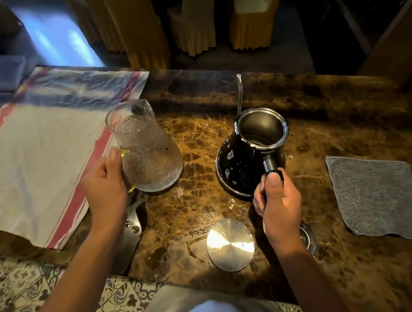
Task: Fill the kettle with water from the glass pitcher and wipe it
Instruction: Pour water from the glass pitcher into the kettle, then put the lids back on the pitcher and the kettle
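Two hands, dimpled glass pitcher point(146, 150), glossy black kettle point(242, 167)

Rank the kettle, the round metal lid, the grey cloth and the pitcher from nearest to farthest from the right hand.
From the right hand:
1. Kettle: its handle is in that hand.
2. Lid: on the counter, just left of the wrist.
3. Grey cloth: flat, to the right.
4. Pitcher: far left, held by the left hand.

Between the glass pitcher point(146, 150) and the kettle point(249, 155), bare wet worktop point(201, 141) leaves an open lane toward the far edge. The kettle's thin spout point(238, 93) stands up behind it. Near the front edge a metal lid point(230, 244) lies flat. A grey cloth point(374, 195) covers the right side, a striped towel point(45, 147) the left; a metal fitting point(306, 237), possibly a drain, sits partly hidden beside the right hand point(278, 207).
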A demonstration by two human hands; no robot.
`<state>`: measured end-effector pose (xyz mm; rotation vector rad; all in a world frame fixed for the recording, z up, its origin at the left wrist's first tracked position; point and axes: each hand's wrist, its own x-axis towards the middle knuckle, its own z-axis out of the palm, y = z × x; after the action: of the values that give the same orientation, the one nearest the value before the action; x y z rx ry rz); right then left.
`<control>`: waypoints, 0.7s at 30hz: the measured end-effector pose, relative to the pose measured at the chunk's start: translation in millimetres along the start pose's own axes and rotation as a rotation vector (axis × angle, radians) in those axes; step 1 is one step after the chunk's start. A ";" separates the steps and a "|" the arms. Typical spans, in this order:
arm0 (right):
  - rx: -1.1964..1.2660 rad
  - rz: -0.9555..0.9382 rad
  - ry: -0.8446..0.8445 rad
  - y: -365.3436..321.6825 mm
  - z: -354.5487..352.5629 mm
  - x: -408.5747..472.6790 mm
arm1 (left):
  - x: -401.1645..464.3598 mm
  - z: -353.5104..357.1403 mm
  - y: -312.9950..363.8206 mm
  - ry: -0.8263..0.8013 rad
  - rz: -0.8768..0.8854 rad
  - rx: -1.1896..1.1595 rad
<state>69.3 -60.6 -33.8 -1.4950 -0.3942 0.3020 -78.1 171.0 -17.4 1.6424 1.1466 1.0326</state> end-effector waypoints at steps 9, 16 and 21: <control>-0.003 0.017 -0.031 -6.5 -1.4 -3.2 | -2.9 0.3 -8.6 -0.018 0.011 0.021; -0.379 0.098 -0.019 -25.9 -15.7 -24.2 | 4.9 -10.4 -4.9 -0.154 -0.203 -0.151; -0.553 0.141 0.113 -38.8 -27.4 -45.7 | 7.2 -19.3 -2.2 -0.308 -0.200 -0.136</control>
<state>38.2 -107.2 0.9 -2.0779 -0.2938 0.2264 -95.0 181.9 -12.9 1.4840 0.9889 0.6868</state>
